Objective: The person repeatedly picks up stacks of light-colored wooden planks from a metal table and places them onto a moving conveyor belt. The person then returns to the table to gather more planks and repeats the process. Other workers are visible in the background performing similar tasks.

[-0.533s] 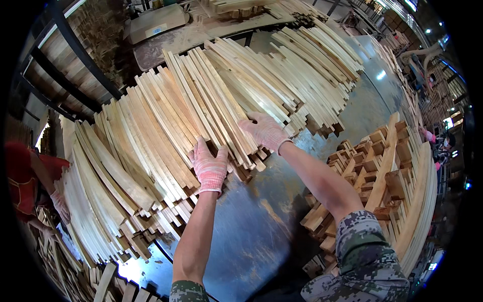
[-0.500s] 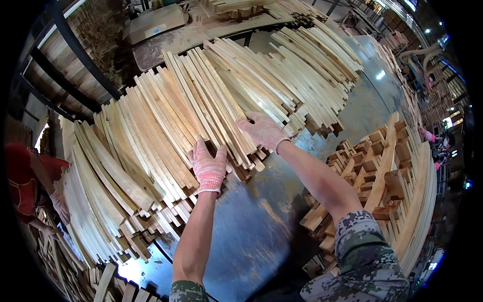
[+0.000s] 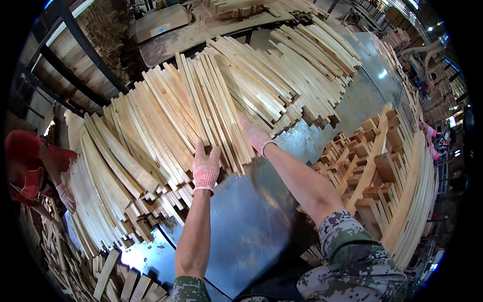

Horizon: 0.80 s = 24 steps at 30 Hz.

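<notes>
Wooden strips (image 3: 214,110) lie between the left hand (image 3: 205,168) and right hand (image 3: 255,135), long axes running from 11 to 5 o'clock. The left's fingers stretch out, unclenched; I cannot tell whether the right grips.

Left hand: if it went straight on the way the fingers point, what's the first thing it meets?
Likely the wooden strips right at the fingertips of the left hand; exact contact and depth are hard to judge from this view.

Black metal frame (image 3: 94,49) upper left; shiny metal tabletop (image 3: 246,221).
</notes>
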Each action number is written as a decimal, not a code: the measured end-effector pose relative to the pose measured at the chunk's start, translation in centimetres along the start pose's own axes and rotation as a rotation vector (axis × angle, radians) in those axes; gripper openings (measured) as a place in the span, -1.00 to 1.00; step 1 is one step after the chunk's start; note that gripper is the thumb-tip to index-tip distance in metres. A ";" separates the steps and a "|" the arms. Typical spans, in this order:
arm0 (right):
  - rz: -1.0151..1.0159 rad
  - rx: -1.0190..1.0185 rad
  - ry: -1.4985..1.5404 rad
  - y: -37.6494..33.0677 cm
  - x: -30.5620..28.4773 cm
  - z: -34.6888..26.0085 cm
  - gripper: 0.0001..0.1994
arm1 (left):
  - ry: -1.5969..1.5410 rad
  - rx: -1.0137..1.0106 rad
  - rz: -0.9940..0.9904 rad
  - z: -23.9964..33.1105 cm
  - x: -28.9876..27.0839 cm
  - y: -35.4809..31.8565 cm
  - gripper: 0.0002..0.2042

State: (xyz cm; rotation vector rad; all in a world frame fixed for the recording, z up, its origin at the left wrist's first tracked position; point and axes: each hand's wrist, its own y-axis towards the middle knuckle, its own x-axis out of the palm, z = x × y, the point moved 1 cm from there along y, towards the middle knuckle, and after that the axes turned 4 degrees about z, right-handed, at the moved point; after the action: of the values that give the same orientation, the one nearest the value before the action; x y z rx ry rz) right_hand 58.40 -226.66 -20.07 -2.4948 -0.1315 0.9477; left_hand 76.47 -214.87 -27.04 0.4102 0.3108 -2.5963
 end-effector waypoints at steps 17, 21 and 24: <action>-0.102 -0.211 -0.115 -28.5 2.5 12.0 -0.23 | -0.689 -0.507 -0.426 -3.1 -12.7 -22.3 -0.54; -0.124 -0.243 -0.085 -35.9 0.8 13.4 -0.15 | -0.679 -0.477 -0.398 -1.1 -16.0 -28.3 -0.43; -0.090 -0.286 -0.043 -40.1 -2.5 11.3 -0.13 | -0.700 -0.344 -0.393 5.0 -17.3 -31.1 -0.33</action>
State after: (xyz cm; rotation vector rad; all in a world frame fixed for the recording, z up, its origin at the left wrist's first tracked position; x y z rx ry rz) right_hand 52.09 -187.32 -7.65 -2.6995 -0.4165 1.0053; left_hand 74.19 -182.25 -12.08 -0.7336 0.6109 -2.7719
